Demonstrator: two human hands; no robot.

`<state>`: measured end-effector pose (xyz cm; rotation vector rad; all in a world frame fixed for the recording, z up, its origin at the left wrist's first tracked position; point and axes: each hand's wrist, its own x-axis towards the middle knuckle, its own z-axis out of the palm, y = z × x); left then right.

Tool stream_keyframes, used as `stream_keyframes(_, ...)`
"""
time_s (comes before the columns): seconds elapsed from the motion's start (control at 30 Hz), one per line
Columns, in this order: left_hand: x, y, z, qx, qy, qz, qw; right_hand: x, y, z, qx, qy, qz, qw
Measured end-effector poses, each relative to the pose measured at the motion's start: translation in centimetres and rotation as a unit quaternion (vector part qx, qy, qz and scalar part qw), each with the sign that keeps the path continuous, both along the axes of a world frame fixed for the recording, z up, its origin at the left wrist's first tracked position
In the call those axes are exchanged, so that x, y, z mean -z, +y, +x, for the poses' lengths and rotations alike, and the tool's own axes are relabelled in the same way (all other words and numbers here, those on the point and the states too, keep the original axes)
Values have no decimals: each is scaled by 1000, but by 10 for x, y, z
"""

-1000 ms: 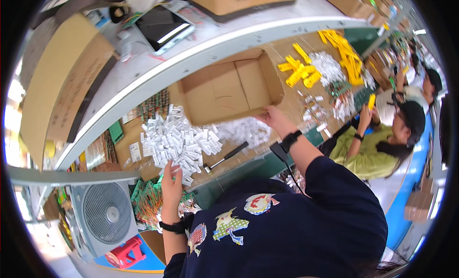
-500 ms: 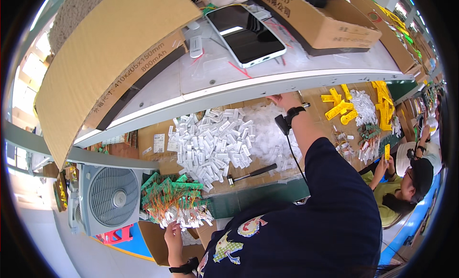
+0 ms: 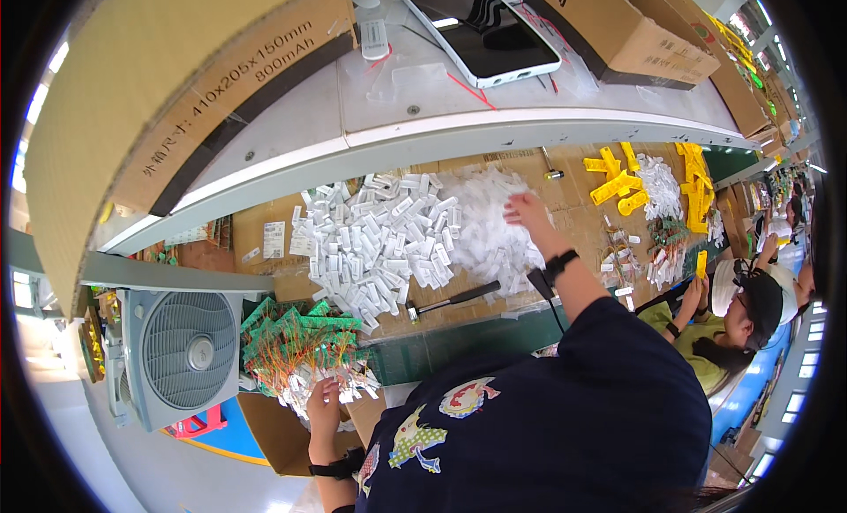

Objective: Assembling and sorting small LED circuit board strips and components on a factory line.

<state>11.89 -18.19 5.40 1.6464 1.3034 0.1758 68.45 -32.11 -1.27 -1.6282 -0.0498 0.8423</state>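
One head-worn fisheye view looks steeply down over the workbench (image 3: 565, 226).

Bright, even daylight fills the scene, seemingly strongest from the right, where windows (image 3: 807, 359) glow blown-out, and from the overexposed pale floor (image 3: 62, 398) at lower left. The shelf (image 3: 459, 129) casts a soft shadow over the back of the workbench (image 3: 582, 231) below it. Fisheye distortion bends straight edges strongly toward the black circular rim, where detail smears; the centre is fairly sharp.
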Motion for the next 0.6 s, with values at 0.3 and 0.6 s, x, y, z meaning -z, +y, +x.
stream_keyframes(0.3,-93,29,92,205,18,362,909,10,-88,-103,-168,-369,-196,893)
stream_keyframes(0.6,-101,-38,51,161,-221,849,453,13,-100,-187,-274,-545,-53,790)
